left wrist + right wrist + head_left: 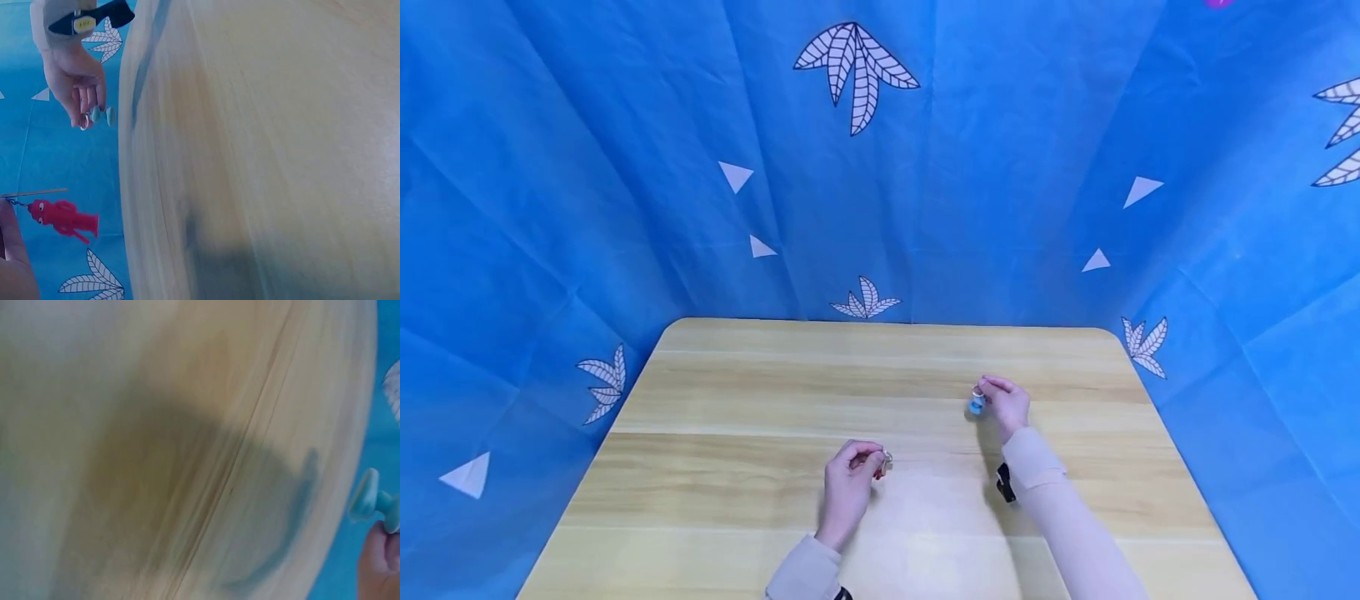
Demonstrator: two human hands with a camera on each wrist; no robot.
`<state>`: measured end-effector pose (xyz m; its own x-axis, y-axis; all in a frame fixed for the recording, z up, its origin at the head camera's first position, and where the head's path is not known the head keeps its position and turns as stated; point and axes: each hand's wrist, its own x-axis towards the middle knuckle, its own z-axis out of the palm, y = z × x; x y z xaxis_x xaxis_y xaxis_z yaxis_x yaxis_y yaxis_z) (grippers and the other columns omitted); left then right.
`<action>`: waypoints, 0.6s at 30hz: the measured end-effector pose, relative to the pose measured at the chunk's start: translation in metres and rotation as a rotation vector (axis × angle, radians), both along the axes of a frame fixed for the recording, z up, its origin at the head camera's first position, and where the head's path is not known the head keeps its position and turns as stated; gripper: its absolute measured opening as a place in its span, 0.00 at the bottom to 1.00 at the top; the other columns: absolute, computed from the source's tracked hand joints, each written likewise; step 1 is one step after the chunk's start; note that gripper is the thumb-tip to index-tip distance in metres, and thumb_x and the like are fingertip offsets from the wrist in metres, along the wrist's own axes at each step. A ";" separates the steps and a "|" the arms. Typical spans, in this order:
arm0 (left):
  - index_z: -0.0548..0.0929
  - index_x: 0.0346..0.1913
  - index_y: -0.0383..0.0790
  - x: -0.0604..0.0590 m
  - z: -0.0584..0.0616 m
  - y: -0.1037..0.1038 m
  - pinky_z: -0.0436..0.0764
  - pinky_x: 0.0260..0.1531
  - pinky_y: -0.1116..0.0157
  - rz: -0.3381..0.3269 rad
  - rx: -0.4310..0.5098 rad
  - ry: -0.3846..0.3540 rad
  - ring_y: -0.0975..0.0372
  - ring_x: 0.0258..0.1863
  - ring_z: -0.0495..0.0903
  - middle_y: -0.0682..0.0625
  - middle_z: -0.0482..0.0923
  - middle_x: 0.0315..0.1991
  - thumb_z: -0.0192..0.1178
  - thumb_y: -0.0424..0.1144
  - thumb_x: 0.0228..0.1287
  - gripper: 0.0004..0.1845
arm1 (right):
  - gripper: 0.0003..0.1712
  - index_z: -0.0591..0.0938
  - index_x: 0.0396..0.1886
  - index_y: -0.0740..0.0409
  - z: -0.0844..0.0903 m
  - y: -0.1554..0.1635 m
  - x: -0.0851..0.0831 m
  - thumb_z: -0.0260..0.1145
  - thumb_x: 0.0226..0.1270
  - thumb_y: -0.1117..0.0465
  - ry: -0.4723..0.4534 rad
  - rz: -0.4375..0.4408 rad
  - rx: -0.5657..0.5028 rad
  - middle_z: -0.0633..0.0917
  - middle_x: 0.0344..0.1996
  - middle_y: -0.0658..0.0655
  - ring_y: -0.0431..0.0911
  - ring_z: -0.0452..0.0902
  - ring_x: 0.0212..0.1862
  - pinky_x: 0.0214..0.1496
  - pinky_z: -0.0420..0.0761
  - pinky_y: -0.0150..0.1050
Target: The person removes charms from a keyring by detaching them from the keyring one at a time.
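My left hand [846, 492] pinches a red figure keychain [64, 217] by its metal ring and short chain. The figure has white eyes, an arm and legs, and it hangs over the table in front of me. Farther forward and to the right, my right hand [1011, 407] pinches the ring of a light blue keychain [976, 406]. That blue charm [372, 500] has a flat, rounded end on a narrow neck; its full shape is partly hidden in the right wrist view. Both keychains are held apart from each other.
The wooden table [737, 400] has rounded far corners. A blue curtain [925, 208] with white leaf and triangle prints stands behind it and on both sides. A black wrist strap [1005, 483] sits at the right sleeve, and arm shadows fall on the tabletop.
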<state>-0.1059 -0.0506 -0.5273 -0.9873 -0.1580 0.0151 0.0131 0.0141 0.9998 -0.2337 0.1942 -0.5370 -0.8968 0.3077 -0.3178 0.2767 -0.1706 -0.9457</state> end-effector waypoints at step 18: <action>0.80 0.36 0.28 0.003 0.013 0.001 0.83 0.35 0.64 0.001 -0.003 -0.054 0.62 0.31 0.80 0.43 0.79 0.33 0.59 0.26 0.56 0.05 | 0.17 0.81 0.44 0.66 -0.035 0.014 -0.028 0.68 0.52 0.69 0.107 -0.101 -0.100 0.87 0.32 0.54 0.38 0.82 0.35 0.42 0.83 0.29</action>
<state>-0.1033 -0.0499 -0.5139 -0.9866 -0.1587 -0.0376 -0.0408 0.0167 0.9990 -0.2614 0.2081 -0.5716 -0.8930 0.3700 -0.2563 0.1524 -0.2873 -0.9457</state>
